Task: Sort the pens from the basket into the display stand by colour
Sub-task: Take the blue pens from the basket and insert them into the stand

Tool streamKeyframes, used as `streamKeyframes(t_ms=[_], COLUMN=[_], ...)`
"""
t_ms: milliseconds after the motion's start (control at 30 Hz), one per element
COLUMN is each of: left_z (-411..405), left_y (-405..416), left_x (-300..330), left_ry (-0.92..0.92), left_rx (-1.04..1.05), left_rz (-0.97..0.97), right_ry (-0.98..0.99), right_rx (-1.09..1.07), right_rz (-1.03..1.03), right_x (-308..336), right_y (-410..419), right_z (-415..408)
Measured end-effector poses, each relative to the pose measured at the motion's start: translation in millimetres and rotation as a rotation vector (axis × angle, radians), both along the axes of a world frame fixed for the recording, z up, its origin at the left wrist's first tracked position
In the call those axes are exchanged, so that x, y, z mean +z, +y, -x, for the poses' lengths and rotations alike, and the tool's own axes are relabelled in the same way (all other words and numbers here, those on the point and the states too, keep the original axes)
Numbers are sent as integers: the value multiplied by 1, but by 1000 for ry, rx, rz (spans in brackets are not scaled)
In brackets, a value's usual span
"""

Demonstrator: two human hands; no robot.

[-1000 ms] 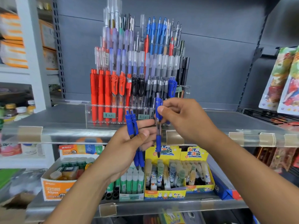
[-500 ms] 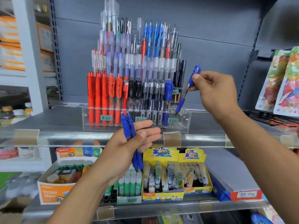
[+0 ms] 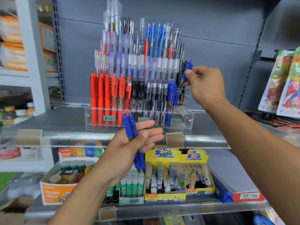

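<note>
Right hand (image 3: 205, 83) pinching 1 tilted blue pen (image 3: 183, 82) could miss its slot in the display stand (image 3: 183, 120), while left hand's (image 3: 129, 148) loose grip drops 2 pens (image 3: 132, 137).

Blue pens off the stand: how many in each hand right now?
Left hand: 2 blue pens
Right hand: 1 blue pen, tip angled down toward the display stand
Total: 3
</note>
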State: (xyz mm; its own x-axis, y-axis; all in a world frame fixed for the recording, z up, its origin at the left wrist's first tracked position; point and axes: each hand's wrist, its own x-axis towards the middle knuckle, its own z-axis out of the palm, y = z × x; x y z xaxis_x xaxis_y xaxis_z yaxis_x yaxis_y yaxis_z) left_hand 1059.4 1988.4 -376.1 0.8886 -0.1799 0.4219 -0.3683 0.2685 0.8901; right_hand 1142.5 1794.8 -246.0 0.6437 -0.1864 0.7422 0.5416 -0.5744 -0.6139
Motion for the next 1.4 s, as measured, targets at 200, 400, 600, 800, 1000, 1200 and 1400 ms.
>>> streamKeyframes(t_ms=[200,400,600,800,1000,1200,1400], left_z=[-1,0,-1,0,2,3,4], left_y=[0,-1,-1,-3,-1,1,2], left_x=[0,-1,-1,-1,0,2,3], left_ry=[-1,3,9,16,15,9,19], left_rx=[-1,-4,-5,-4,-3,5,-12], left_rz=[-1,3,-6,-7,-4,-5,-15], right_ry=[20,75,103,193,276,219,-55], right_rx=[9,10,-20,-70,-72,-128,51], right_rz=[3,91,153,284,271,216,232], right_x=[3,-2,2,-13,-20,-22,-29], right_y=[0,3,4,10,9,11,33], right_z=[0,-2,-2,-7,-5,7,46])
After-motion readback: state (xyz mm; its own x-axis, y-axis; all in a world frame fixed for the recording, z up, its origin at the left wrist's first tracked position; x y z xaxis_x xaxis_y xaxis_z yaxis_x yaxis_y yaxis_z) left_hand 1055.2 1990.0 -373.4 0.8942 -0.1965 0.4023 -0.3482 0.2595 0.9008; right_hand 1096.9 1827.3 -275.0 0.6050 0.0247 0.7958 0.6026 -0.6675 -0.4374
